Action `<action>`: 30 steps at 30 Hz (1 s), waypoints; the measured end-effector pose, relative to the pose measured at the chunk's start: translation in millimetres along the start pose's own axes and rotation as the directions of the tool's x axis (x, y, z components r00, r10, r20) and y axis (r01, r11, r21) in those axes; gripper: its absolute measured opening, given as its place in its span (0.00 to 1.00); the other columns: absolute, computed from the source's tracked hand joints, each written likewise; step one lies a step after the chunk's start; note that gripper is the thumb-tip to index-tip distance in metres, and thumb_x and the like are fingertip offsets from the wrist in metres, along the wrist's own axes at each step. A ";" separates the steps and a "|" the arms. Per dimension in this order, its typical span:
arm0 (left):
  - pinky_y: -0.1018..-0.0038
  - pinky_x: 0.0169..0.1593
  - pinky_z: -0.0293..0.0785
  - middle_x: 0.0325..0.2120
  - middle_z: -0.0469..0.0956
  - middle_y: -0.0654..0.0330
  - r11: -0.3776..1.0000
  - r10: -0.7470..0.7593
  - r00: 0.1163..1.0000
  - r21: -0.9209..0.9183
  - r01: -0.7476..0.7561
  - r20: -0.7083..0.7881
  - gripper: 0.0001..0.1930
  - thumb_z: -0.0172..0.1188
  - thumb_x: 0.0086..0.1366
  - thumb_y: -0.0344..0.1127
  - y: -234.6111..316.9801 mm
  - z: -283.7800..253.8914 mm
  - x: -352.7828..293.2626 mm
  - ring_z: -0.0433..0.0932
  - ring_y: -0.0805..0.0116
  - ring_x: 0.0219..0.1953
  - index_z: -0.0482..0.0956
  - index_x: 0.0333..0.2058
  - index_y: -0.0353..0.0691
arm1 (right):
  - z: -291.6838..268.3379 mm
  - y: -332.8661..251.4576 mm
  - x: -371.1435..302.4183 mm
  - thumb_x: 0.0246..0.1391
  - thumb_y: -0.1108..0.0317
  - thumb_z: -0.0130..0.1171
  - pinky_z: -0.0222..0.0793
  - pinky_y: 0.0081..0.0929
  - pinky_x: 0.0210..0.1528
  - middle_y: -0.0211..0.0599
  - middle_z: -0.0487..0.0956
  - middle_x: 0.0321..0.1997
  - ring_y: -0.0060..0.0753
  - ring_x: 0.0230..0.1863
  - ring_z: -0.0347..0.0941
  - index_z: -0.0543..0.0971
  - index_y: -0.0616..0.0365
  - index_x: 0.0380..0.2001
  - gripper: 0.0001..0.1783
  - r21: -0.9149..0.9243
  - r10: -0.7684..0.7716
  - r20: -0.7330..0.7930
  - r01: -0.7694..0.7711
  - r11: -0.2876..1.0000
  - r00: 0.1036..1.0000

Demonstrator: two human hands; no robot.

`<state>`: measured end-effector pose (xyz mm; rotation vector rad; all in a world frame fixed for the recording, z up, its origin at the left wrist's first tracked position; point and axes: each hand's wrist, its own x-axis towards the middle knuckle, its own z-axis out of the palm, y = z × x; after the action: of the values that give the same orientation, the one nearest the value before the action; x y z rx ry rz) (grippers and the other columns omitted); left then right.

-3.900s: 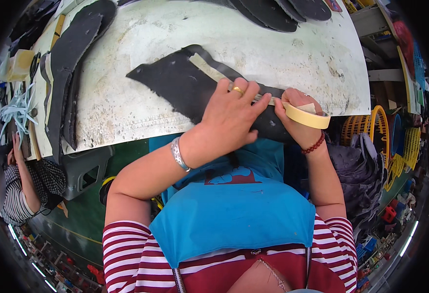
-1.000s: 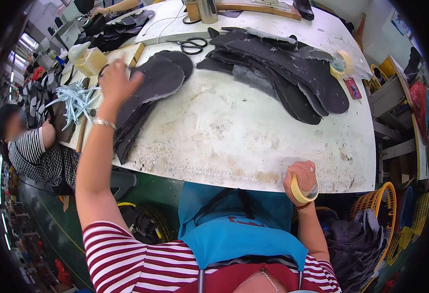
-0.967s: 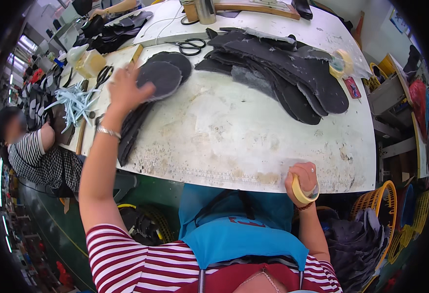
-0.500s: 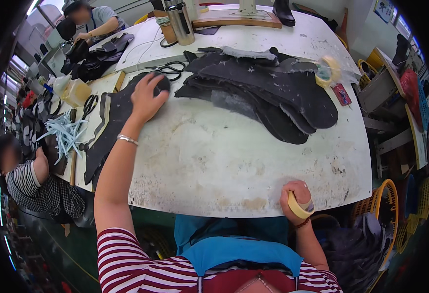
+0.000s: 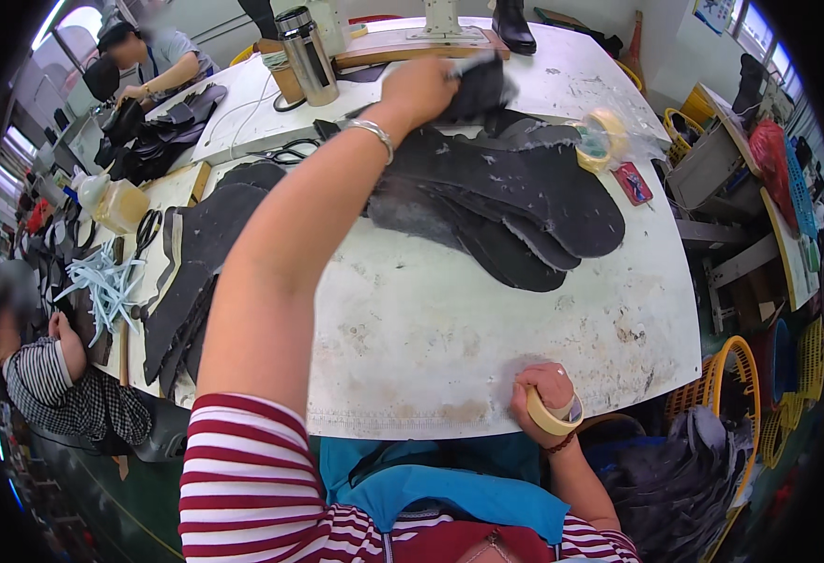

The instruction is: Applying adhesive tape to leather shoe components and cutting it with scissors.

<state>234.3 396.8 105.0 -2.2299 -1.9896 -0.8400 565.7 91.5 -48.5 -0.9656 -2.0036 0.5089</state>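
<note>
My left hand (image 5: 428,86) reaches far across the white table (image 5: 487,328) and grips the top dark sole-shaped piece (image 5: 485,89), which looks blurred. That piece belongs to a pile of dark sole pieces (image 5: 525,202) spread over the far middle of the table. A silver bracelet sits on that wrist. My right hand (image 5: 541,387) rests at the table's near edge, closed around a roll of tan masking tape (image 5: 555,418).
A second stack of dark pieces (image 5: 196,267) lies at the left, beside a bundle of white strips (image 5: 107,286). Scissors (image 5: 281,150), a metal flask (image 5: 305,45) and another tape roll (image 5: 602,139) sit at the back. A seated person (image 5: 55,385) is at the left; yellow baskets (image 5: 740,375) stand at the right.
My left arm has swung from the left stack to the far pile and closed on a dark piece. My right hand stays at the near edge with the tape.
</note>
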 end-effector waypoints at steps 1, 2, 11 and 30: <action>0.52 0.48 0.79 0.40 0.86 0.51 0.998 0.045 0.996 0.049 -0.042 -0.074 0.14 0.60 0.68 0.47 7.9 -14.2 1.2 0.84 0.46 0.45 0.86 0.47 0.51 | -1.1 -0.5 -1.2 0.43 0.78 0.67 0.76 0.40 0.44 0.40 0.81 0.35 0.47 0.39 0.78 0.80 0.55 0.34 0.13 -0.007 0.000 0.008 0.000 1.000 1.000; 0.51 0.47 0.79 0.38 0.86 0.50 0.992 0.093 0.985 0.103 -0.078 -0.145 0.15 0.60 0.68 0.47 19.4 -34.3 -1.7 0.84 0.45 0.43 0.85 0.48 0.51 | -1.4 -1.2 -2.3 0.43 0.78 0.67 0.76 0.39 0.44 0.40 0.82 0.35 0.48 0.39 0.78 0.80 0.55 0.34 0.12 -0.012 -0.001 0.016 0.002 1.000 1.000; 0.61 0.50 0.73 0.44 0.82 0.59 0.650 0.607 0.747 0.371 -0.663 0.272 0.22 0.61 0.54 0.31 94.9 -112.2 -197.0 0.79 0.59 0.50 0.82 0.51 0.40 | -1.3 0.0 -12.0 0.57 0.77 0.62 0.72 0.27 0.42 0.37 0.79 0.34 0.32 0.36 0.75 0.78 0.59 0.34 0.03 0.192 0.173 -0.130 -0.146 0.970 0.976; 0.42 0.71 0.58 0.73 0.60 0.60 0.760 0.649 0.756 0.026 -0.649 -0.084 0.30 0.64 0.63 0.44 123.4 41.9 -360.3 0.54 0.50 0.76 0.73 0.65 0.66 | -50.0 15.2 -38.2 0.65 0.73 0.57 0.72 0.26 0.45 0.37 0.79 0.40 0.27 0.39 0.75 0.77 0.60 0.41 0.04 0.755 0.636 -0.490 -0.074 0.651 0.596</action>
<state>352.8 62.5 -39.9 -2.5550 -1.0136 -0.8101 627.1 71.2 -49.3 -0.9162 -0.7298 0.8527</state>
